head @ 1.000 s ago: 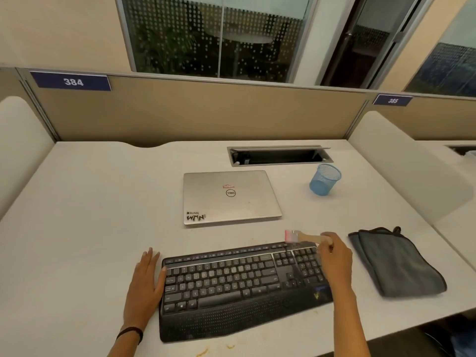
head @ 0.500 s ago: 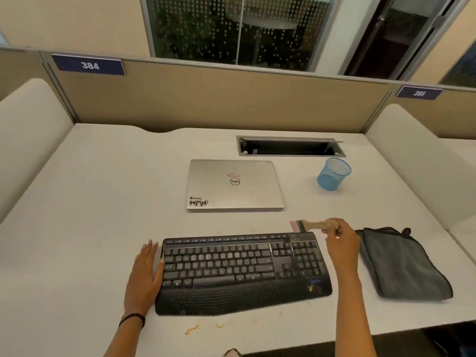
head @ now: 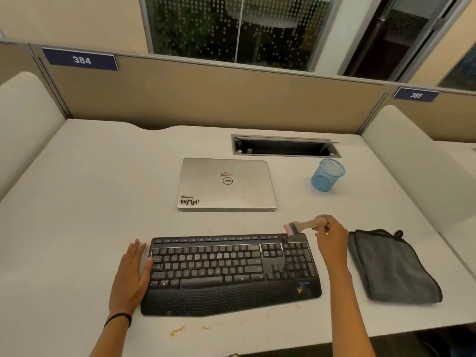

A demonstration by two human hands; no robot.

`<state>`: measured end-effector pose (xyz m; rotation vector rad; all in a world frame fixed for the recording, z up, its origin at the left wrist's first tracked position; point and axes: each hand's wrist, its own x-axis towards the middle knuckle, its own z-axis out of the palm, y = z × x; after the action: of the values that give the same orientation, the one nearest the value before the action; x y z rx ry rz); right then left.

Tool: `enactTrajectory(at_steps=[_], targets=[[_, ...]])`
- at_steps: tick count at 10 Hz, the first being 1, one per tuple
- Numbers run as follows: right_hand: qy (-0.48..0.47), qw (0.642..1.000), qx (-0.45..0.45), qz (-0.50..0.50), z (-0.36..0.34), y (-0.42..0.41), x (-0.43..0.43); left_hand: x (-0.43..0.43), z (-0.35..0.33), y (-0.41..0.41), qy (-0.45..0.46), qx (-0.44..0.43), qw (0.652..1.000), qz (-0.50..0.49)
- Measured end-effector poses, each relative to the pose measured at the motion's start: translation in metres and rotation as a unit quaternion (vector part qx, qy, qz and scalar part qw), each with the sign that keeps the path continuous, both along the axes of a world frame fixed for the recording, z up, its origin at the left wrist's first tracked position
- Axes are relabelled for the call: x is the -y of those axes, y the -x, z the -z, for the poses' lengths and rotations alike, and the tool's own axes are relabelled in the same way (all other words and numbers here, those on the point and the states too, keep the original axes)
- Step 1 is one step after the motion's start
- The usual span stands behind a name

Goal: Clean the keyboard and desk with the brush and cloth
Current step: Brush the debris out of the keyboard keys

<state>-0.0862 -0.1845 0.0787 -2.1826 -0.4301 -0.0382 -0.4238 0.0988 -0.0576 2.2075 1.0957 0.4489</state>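
A black keyboard (head: 231,271) lies on the white desk (head: 77,202) in front of me. My left hand (head: 131,276) rests flat against the keyboard's left edge, fingers straight. My right hand (head: 332,240) grips the wooden handle of a small brush (head: 300,226). The brush's pink bristles touch the keyboard's top right corner, above the number pad. A folded grey cloth (head: 391,266) lies on the desk to the right of the keyboard, apart from both hands.
A closed silver laptop (head: 226,184) sits behind the keyboard. A blue mesh cup (head: 327,175) stands to its right, below an open cable slot (head: 286,146). Orange crumbs (head: 177,331) lie near the desk's front edge. Padded dividers flank both sides.
The brush has dipped from just above the keyboard's top right corner down onto it. My left hand stays against the keyboard's left edge. My head has shifted, so the view has moved.
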Motion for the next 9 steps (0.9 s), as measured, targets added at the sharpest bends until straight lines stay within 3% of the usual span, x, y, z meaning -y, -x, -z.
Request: enactTrajectory(at_steps=[1, 3, 5, 7, 9], targets=[[0.052, 0.994, -0.029, -0.09, -0.001, -0.007, 0.003, 0.0, 0.002, 0.0, -0.001, -0.005, 1.0, -0.001], [0.117, 0.987, 0.024, -0.111, -0.011, -0.012, 0.0, 0.001, 0.0, 0.0, -0.001, -0.012, 1.0, -0.001], [0.18, 0.968, 0.017, -0.174, -0.013, -0.021, 0.003, -0.001, 0.0, -0.001, -0.003, -0.022, 1.0, 0.0], [0.134, 0.983, 0.047, -0.114, -0.012, -0.021, 0.002, 0.0, -0.001, -0.001, -0.002, -0.022, 1.0, 0.0], [0.155, 0.972, -0.016, -0.177, -0.009, -0.017, 0.002, 0.0, -0.001, -0.001, -0.003, -0.024, 1.0, -0.001]])
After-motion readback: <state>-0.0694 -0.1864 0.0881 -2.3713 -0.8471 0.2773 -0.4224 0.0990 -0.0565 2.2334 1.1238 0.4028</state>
